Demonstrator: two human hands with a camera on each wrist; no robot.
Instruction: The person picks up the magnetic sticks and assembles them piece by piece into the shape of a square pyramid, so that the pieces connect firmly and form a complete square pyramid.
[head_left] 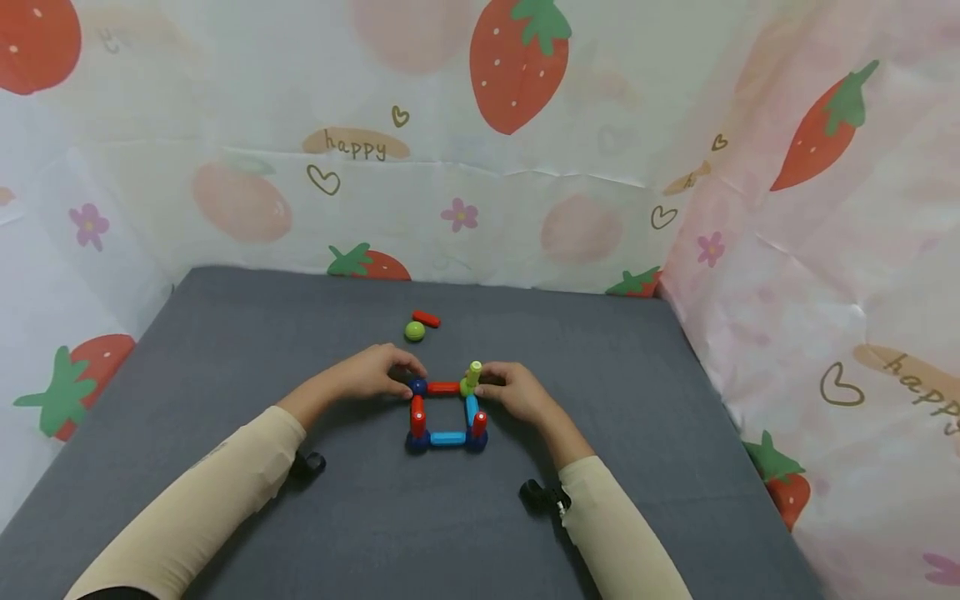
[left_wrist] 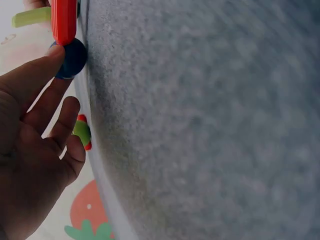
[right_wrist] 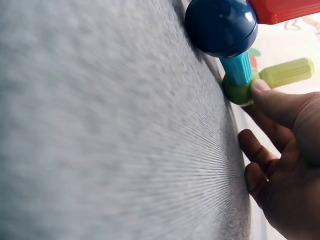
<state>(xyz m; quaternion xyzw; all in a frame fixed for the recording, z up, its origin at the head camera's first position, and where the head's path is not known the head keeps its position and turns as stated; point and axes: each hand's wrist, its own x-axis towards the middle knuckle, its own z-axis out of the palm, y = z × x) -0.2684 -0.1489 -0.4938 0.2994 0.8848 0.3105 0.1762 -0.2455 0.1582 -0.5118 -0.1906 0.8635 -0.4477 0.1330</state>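
Note:
A square frame of toy rods and balls lies on the grey table. My left hand (head_left: 375, 372) pinches the dark blue ball (left_wrist: 74, 59) at its far left corner between thumb and finger. At the far right corner, my right hand (head_left: 517, 392) holds the green ball (right_wrist: 239, 92), from which a yellow-green rod (head_left: 474, 372) stands up. A red rod (head_left: 444, 388) joins these two balls. Light blue rods run along the right side and the front (head_left: 448, 438). Both near corners are dark blue balls (right_wrist: 220, 27), each bearing an upright red rod (head_left: 480, 423).
Beyond the frame, a loose green ball (head_left: 415, 332) and a short red rod (head_left: 427, 318) lie on the grey table (head_left: 360, 533). A strawberry-print curtain (head_left: 480, 192) borders the back and sides. Black wrist mounts (head_left: 542, 497) hang beneath both forearms.

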